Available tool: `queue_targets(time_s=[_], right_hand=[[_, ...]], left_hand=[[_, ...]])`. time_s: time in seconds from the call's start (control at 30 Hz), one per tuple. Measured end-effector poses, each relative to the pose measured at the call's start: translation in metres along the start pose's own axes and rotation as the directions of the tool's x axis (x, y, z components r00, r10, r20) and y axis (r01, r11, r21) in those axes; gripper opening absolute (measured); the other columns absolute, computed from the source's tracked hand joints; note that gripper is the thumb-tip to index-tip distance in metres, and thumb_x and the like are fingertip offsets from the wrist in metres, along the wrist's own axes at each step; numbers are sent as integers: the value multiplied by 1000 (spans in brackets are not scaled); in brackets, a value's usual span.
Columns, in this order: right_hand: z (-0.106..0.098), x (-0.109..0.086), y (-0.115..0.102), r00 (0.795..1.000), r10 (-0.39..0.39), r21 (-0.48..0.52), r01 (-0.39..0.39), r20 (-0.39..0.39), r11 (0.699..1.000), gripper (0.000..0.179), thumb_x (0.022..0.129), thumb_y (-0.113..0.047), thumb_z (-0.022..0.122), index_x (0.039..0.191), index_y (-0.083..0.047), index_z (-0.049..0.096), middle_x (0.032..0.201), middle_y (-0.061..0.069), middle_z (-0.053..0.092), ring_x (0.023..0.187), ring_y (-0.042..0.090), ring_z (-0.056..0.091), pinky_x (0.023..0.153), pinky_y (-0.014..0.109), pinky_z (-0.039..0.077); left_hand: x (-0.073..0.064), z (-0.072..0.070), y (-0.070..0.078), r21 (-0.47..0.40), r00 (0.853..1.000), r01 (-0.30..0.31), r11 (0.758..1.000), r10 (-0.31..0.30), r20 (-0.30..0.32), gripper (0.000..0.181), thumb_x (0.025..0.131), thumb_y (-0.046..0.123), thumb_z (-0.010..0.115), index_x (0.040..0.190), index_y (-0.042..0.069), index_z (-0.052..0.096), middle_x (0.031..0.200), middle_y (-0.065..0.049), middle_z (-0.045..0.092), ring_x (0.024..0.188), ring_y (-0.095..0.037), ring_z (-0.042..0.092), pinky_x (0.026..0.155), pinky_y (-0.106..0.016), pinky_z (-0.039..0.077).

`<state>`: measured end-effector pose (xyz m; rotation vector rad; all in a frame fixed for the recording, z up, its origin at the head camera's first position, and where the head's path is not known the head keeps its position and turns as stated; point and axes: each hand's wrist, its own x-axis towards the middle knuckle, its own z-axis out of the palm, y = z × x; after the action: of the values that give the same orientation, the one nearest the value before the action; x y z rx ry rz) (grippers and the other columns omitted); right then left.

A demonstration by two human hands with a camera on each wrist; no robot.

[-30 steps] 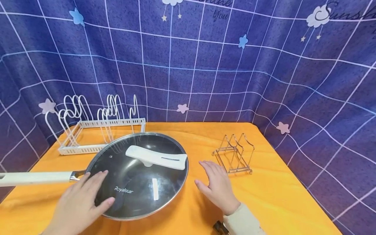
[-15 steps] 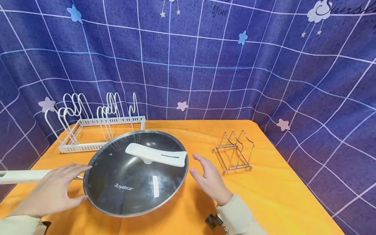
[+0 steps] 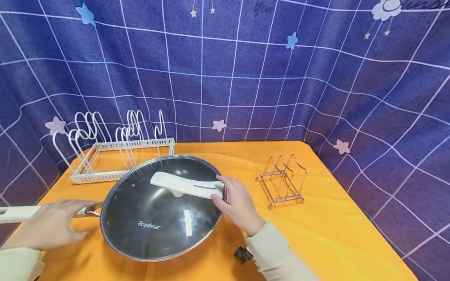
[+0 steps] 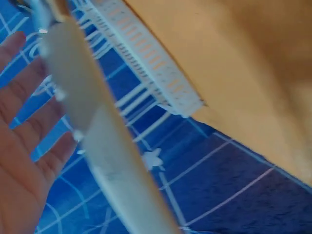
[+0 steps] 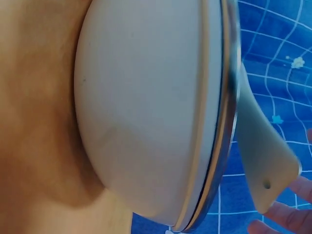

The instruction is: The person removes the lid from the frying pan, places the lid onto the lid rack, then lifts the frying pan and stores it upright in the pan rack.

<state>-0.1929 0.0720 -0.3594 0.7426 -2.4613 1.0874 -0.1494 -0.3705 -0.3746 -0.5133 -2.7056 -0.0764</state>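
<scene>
A wok point(image 5: 136, 97) with a white underside stands on the orange cloth. Its dark glass lid point(image 3: 158, 208), marked "Royalstar", carries a white lid handle point(image 3: 183, 184). My right hand point(image 3: 237, 201) is at the right end of this handle, thumb and fingers spread to either side. In the right wrist view, fingertips point(image 5: 275, 212) show right at the handle's edge. My left hand point(image 3: 52, 222) lies over the long cream wok handle point(image 4: 97, 112), fingers extended and thumb apart. In the left wrist view its fingertips lie along that handle.
A white rack point(image 3: 102, 177) with tall loops stands at the back left, just behind the wok. To the right is a small metal wire rack point(image 3: 284, 187). A blue grid-patterned curtain point(image 3: 225, 78) rises behind the orange-covered table point(image 3: 316, 234).
My left hand has moved left from the lid's edge to the wok handle. My right hand has come left to the end of the lid handle. The wok stays in place.
</scene>
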Motion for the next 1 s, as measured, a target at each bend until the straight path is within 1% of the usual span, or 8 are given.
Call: queue_targets(time_s=[0.13,0.27,0.43,0.53,0.67,0.8,0.9,1.0], right_hand=[[0,8,5,998,-58,-97,59,13,994,49,84,-28,65,126,-2,58,123,15,61,115,34,55,97,53,41],[-1,17,4,993,-100,-218,111,58,970,49,83,-30,67,124,-4,59,118,13,64,109,32,58,92,49,44],[0,28,-7,968,-111,-388,194,225,901,43,85,-38,66,121,-13,62,109,2,67,97,21,62,89,41,44],[3,34,-13,949,-94,-456,230,301,860,41,86,-42,65,119,-17,63,100,-2,66,87,15,60,84,37,44],[10,40,-17,925,-53,-526,260,376,810,49,86,-45,64,126,-18,59,96,-2,62,83,15,58,78,34,45],[15,40,-16,905,-39,-571,301,424,763,55,85,-46,64,131,-17,52,98,1,59,83,19,55,73,33,44],[14,41,-16,897,-37,-573,312,440,757,56,85,-45,64,131,-17,50,97,2,57,82,19,55,71,32,43],[11,44,-17,882,-23,-557,318,471,768,56,85,-44,65,131,-16,50,95,2,56,79,18,54,69,31,43]], left_hand=[[7,1,-10,16,999,24,1000,-25,40,71,50,40,88,108,5,65,98,-21,68,88,-46,62,73,-61,47],[15,0,-18,25,991,47,999,-49,123,71,55,44,87,110,5,66,96,-21,68,86,-43,63,72,-61,48],[21,3,-23,37,970,71,997,-77,228,70,57,51,84,110,8,65,84,-5,67,76,-29,64,66,-54,47],[25,5,-26,49,959,76,996,-86,271,69,57,50,83,109,8,65,74,6,59,66,-18,56,60,-47,46],[27,6,-30,33,955,65,997,-72,288,72,56,48,84,109,5,62,66,10,50,59,-12,47,53,-40,44],[26,8,-31,24,948,68,997,-72,310,74,57,50,83,111,5,62,65,9,49,59,-13,47,53,-40,45],[26,8,-35,40,939,81,996,-90,333,73,59,52,81,111,4,62,67,6,52,62,-16,50,56,-45,47],[24,7,-39,44,930,109,993,-118,347,67,60,51,81,107,7,64,70,6,55,63,-16,49,56,-42,46]])
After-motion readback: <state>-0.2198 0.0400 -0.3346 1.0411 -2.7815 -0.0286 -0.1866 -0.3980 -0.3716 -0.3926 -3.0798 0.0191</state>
